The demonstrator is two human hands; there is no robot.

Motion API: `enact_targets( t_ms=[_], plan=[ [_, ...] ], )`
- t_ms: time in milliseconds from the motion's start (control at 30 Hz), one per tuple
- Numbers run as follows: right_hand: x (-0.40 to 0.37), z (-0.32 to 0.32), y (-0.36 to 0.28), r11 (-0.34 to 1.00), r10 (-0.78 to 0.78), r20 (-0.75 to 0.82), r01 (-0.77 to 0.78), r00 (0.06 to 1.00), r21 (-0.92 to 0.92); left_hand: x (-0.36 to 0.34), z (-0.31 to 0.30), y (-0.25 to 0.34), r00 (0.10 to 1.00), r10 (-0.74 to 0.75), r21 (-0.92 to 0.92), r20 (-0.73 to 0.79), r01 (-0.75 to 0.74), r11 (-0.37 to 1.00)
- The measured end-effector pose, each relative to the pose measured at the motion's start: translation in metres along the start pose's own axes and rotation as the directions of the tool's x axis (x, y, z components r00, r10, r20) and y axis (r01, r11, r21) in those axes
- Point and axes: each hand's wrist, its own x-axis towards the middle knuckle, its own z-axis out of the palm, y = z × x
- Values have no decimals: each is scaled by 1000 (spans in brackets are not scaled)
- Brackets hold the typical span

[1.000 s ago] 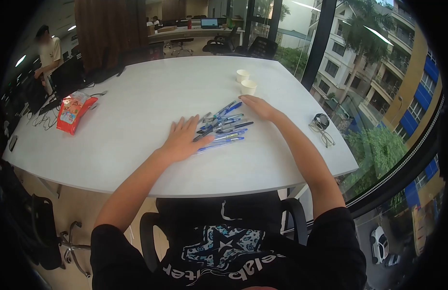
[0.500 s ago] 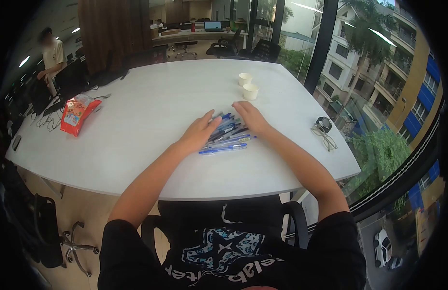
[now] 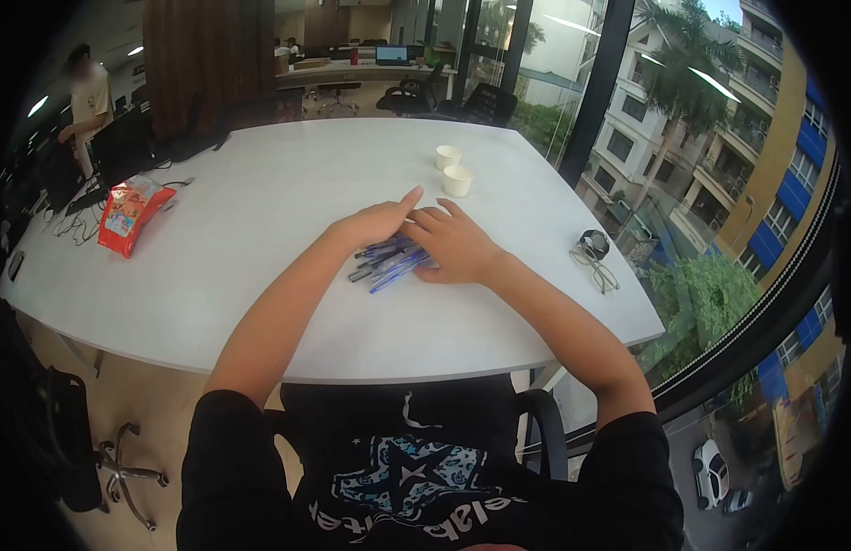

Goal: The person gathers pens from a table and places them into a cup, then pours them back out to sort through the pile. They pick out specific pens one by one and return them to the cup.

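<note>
A bunch of pens (image 3: pixel 386 264), blue, black and clear, lies on the white table under and between my two hands. My left hand (image 3: pixel 381 223) rests along the far side of the pens, its thumb stretched out and its fingertips partly hidden by the other hand. From the right, my right hand (image 3: pixel 455 243) curves over the pens, its fingers at their far side and its thumb at their near side. The two hands meet over the bunch, and the right ends of the pens are hidden beneath my right palm.
Two pale paper cups (image 3: pixel 457 181) stand beyond my hands on the table (image 3: pixel 288 202). A red snack bag (image 3: pixel 132 216) lies at the left, near monitors and cables. At the right are a watch (image 3: pixel 593 243) and glasses (image 3: pixel 602 274). A person (image 3: pixel 86 106) stands at far left.
My hands have come together over the pens, my right hand closing in over them. The spread pens are now gathered into a tighter bunch. The view has shifted slightly.
</note>
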Motion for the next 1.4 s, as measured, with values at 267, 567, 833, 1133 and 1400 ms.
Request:
enact_targets(
  t_ms=[267,567,833,1133,1400],
  plan=[
    [28,28,10,983,177,30,-175,984,-64,-15,-11,29,957,-201,-191,208,241,952],
    [60,14,38,995,72,270,-51,960,-85,7,-24,8,983,-73,-148,168,98,984],
    [54,-5,67,996,86,214,-83,973,-25,-8,-59,11,993,-76,-163,87,89,983],
    [22,-19,91,983,147,66,-154,987,99,-29,-66,-14,999,-34,-168,-28,29,985],
    [-22,21,100,890,411,-23,-396,911,228,-43,-52,-78,907,217,-225,-360,-310,924]
  ],
)
